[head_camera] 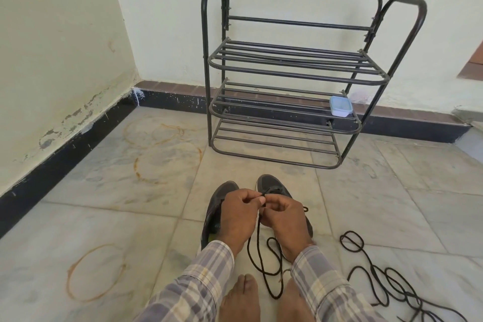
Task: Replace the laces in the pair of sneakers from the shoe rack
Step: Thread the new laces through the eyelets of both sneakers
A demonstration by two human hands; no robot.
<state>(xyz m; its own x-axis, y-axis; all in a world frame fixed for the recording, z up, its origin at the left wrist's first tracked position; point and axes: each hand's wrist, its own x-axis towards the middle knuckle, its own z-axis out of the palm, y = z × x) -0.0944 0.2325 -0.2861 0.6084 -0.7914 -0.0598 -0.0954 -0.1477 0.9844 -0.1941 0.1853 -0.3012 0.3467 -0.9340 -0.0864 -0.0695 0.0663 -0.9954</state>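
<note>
Head view: left hand point(240, 213), right hand point(285, 219) pinch lace point(257, 243) (above sneakers point(270, 184)).

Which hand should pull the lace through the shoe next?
Probably the left hand. It pinches the black lace close to where it runs into the sneaker, so it can tug straight away. The right hand sits curled lower over that shoe, which suits steadying it.
</note>
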